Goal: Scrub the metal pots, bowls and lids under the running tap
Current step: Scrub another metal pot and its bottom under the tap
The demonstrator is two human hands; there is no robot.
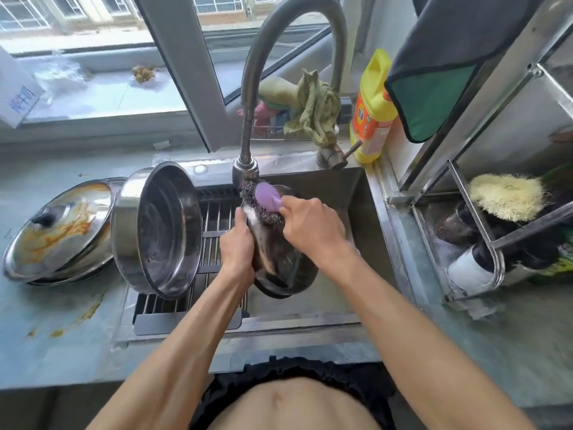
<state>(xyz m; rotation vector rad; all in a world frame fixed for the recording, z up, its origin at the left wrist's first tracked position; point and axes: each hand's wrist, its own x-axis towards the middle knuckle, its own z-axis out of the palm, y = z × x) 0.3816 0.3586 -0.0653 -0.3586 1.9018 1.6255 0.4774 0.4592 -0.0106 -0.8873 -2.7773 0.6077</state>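
Gripping the rim of the bowl (280,262) with my left hand (237,243), fingers curled over its edge, I hold it tilted up on its side in the sink (347,187), just under the tap head (246,169). My right hand (310,221) is wrapped round the purple handle of the steel-wool scrubber (265,203), and the wire pad presses on the bowl's upper edge at about twelve o'clock from my left hand. I cannot make out the water stream itself.

From the scrubber, the unscrubbed run of the bowl lies toward six o'clock, down toward my body; the bowl's long axis runs roughly twelve to six. So my judgement is that the next stroke should pull the pad down along that line, while my left hand, being the nearer one to the rim, turns the bowl to feed fresh surface under it.

At nine o'clock from the bowl, the big pot (161,228) stands on its side on the drain rack (214,218), and farther out the stained lid (59,225) rests on the counter (46,336), not yet washed, I would say.
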